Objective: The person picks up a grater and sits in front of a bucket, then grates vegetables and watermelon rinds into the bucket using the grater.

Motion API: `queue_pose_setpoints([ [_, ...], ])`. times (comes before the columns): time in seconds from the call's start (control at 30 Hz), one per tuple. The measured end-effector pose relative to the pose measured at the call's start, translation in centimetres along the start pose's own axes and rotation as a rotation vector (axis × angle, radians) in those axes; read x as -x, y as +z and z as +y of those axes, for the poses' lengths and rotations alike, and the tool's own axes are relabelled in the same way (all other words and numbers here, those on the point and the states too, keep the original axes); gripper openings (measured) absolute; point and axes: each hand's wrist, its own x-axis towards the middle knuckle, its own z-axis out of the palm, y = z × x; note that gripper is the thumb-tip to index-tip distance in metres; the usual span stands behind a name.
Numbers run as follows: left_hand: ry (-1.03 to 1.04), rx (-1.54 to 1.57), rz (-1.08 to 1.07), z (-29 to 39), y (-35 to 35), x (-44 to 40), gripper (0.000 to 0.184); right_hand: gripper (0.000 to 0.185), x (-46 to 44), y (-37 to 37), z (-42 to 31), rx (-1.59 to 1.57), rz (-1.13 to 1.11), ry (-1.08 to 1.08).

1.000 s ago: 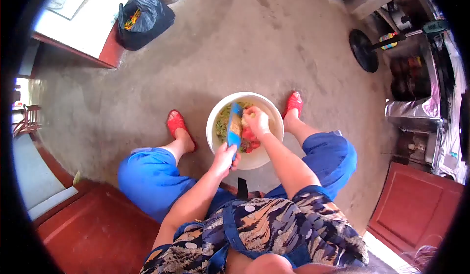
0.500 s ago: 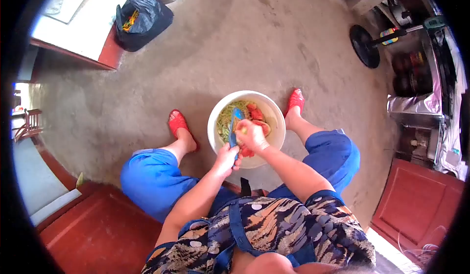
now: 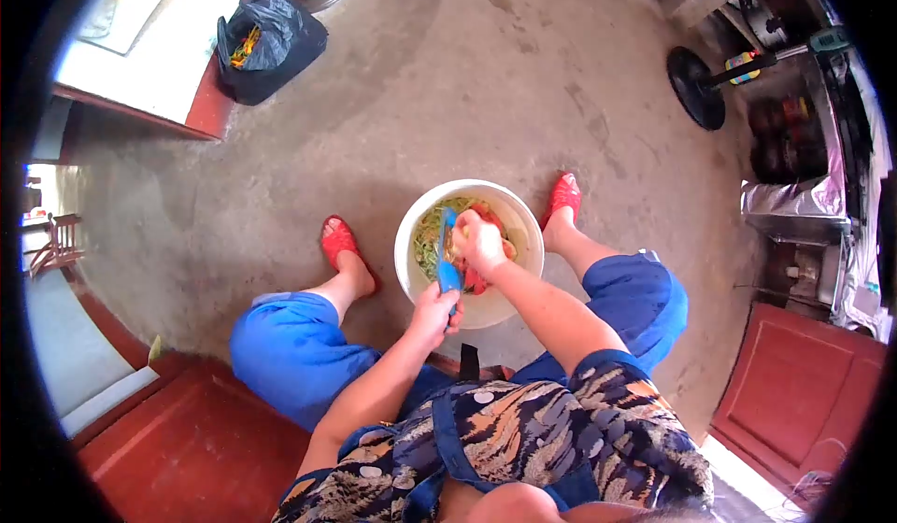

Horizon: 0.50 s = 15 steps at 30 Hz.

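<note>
A white bucket (image 3: 405, 252) stands on the floor between my feet, holding pale green shreds (image 3: 428, 229) and red watermelon-like pieces (image 3: 489, 213). My left hand (image 3: 435, 314) is closed around the near end of a long blue grater (image 3: 449, 271), which reaches over the bucket. Close against the grater's right side, my right hand (image 3: 481, 247) is closed with bent fingers around a small pale green piece. That piece is mostly hidden by the fingers, so its kind is unclear.
A black plastic bag (image 3: 271, 51) with yellow-green scraps sits beside a white-topped table (image 3: 159, 65). A dark round-based stand (image 3: 696, 89) is at the right, near foil-covered shelving (image 3: 794, 210). Red cabinet doors (image 3: 794, 383) stand at the lower right.
The blue grater has turned, so its broad blue side shows more. My right hand has shifted slightly up along it, while my left hand keeps its hold at the near end.
</note>
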Motion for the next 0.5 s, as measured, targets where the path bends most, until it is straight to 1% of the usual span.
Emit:
queue_pose_setpoints([
  [0.03, 0.013, -0.030, 0.013, 0.0, 0.2, 0.3, 0.009, 0.019, -1.4, 0.6, 1.2, 0.043, 0.067, -0.037],
  [0.07, 0.009, -0.032, 0.014, -0.1, 0.2, 0.4, 0.009, 0.017, -2.0, 0.9, 1.5, 0.045, 0.097, -0.023],
  [0.13, 0.014, -0.077, -0.006, -0.4, -0.2, 0.8, 0.010, 0.018, -2.6, 1.0, 2.3, 0.142, 0.070, 0.051],
  [0.17, 0.020, -0.075, 0.001, -0.3, -0.4, 0.5, 0.010, 0.019, -1.7, 0.6, 1.6, 0.118, 0.070, -0.003],
  [0.23, 0.020, -0.005, 0.060, -0.4, -0.5, -0.3, 0.010, 0.020, 1.4, 0.3, -0.2, 0.074, -0.088, -0.045],
  [0.27, 0.016, 0.001, 0.057, -0.4, -0.4, -0.5, 0.010, 0.019, 2.6, 0.4, -0.7, 0.048, -0.168, -0.064],
  [0.3, -0.005, 0.008, 0.053, -0.2, -0.5, -0.7, 0.008, 0.019, 2.8, 0.5, -0.4, 0.055, -0.172, -0.062],
  [0.4, -0.010, -0.050, 0.041, -0.3, 0.2, 0.0, 0.006, 0.020, 1.2, 0.9, 0.8, 0.203, 0.001, -0.025],
  [0.47, -0.015, -0.036, 0.025, -0.4, 0.2, 0.4, 0.006, 0.022, -1.4, 2.2, 3.1, 0.243, 0.094, 0.033],
  [0.5, -0.024, -0.034, 0.026, -0.6, 0.3, 0.6, 0.006, 0.022, -2.6, 2.6, 4.4, 0.210, 0.131, 0.073],
])
